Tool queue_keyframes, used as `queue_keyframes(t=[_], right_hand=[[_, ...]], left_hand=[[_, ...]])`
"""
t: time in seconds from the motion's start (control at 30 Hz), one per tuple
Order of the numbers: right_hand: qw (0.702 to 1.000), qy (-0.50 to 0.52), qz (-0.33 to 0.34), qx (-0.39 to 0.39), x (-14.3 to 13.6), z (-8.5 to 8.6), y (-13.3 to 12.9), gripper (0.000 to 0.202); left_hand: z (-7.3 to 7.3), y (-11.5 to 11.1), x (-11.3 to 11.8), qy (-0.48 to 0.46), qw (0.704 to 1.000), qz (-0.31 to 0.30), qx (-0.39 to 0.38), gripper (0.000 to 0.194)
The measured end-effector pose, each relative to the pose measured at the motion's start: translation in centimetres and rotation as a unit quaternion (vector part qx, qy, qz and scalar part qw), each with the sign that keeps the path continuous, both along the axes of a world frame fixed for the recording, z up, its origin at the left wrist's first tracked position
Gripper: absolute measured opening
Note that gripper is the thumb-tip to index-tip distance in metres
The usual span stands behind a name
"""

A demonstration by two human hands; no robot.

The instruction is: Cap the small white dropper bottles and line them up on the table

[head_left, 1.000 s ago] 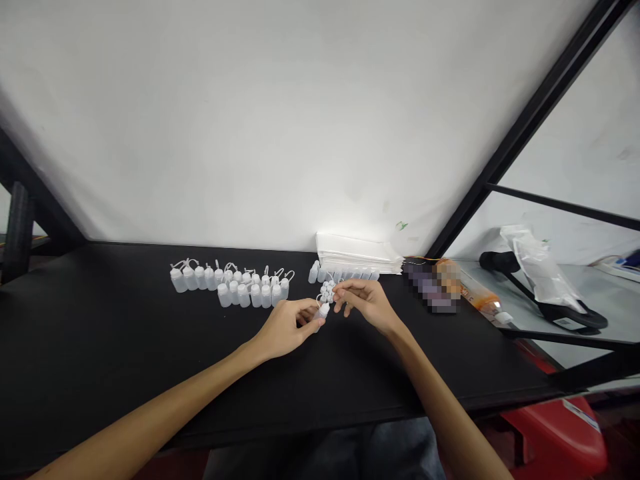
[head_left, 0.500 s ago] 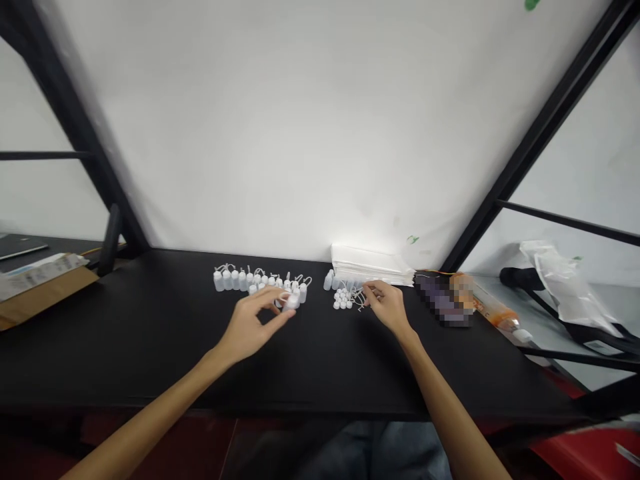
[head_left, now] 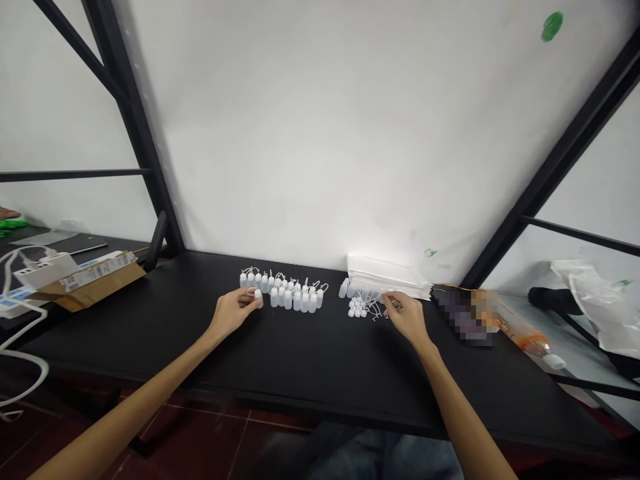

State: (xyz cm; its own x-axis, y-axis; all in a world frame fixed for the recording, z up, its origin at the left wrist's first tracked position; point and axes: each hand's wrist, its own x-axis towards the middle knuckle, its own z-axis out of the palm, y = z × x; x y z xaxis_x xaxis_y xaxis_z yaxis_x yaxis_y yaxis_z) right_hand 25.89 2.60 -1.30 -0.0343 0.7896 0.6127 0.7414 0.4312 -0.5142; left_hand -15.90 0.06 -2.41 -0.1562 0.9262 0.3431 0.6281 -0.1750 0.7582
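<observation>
Between thumb and fingers, my left hand [head_left: 233,311] holds a small white bottle [head_left: 259,299] at the left end of the front row. Rows of small translucent bottles [head_left: 297,301] with white caps and thin loops stand upright to its right. My right hand [head_left: 406,316] has its fingers bent together beside several thin white loop pieces [head_left: 373,308]; what its fingertips hold, if anything, is too small to make out. Small white caps [head_left: 357,307] are grouped left of these pieces. A few more bottles [head_left: 345,288] lie behind the caps.
A stack of white sheets or bags [head_left: 387,275] lies against the wall. To the right are a blurred dark item [head_left: 463,317] and an orange-labelled bottle [head_left: 537,345]. An open cardboard box [head_left: 95,283] and white cables [head_left: 37,360] are at the left. Black frame bars rise on both sides.
My left hand has moved left with a bottle, from the right part of the rows to the left end of the front row. My right hand stays near the loop pieces. The view has shifted.
</observation>
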Motion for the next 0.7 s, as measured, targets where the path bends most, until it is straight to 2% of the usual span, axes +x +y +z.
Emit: queue_keyframes(t=[0.3,0.7], right_hand=[[1.0,-0.015,0.002,-0.002,0.1,0.0,-0.1,0.025],[0.999,-0.033,-0.012,-0.018,0.1,0.0,-0.1,0.025]], left_hand=[[0.4,1.7,0.6,0.069,0.997,-0.004,-0.022,0.035],[0.4,2.1,1.2,0.112,0.991,0.001,-0.072,0.028]])
